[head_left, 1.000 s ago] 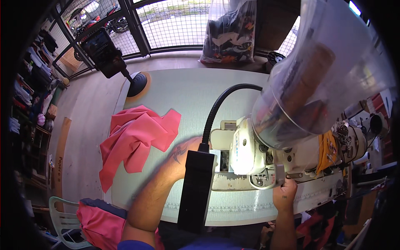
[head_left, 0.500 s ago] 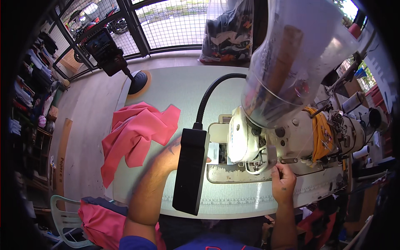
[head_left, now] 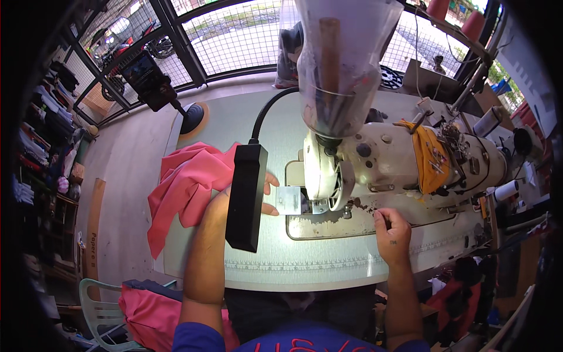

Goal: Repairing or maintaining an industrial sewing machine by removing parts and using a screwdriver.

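My left hand (head_left: pixel 271 182) reaches in from the left, partly hidden behind a black lamp head (head_left: pixel 246 196). Its thumb and finger show apart, beside the left edge of a shiny metal slide plate (head_left: pixel 288 200) on the bed of a sewing machine (head_left: pixel 369 155). Between that plate and the machine's head a dark gap shows. My right hand (head_left: pixel 392 234) is over the front of the machine bed, right of the needle area. Its fingers are curled with thumb and forefinger pinched together; what they hold, if anything, is too small to make out.
Pink cloth (head_left: pixel 190 176) lies on the table's left, more pink cloth (head_left: pixel 149 311) on a green chair (head_left: pixel 97 293). A clear plastic container (head_left: pixel 346 88) of tools rises above the machine. A phone on a stand (head_left: pixel 143 76) stands at the far left. Yellow cloth (head_left: pixel 431 158) wraps the machine arm.
The view has shifted, so the machine sits further left and higher. My right hand has moved rightward from the needle area. More of my left fingers shows past the lamp.
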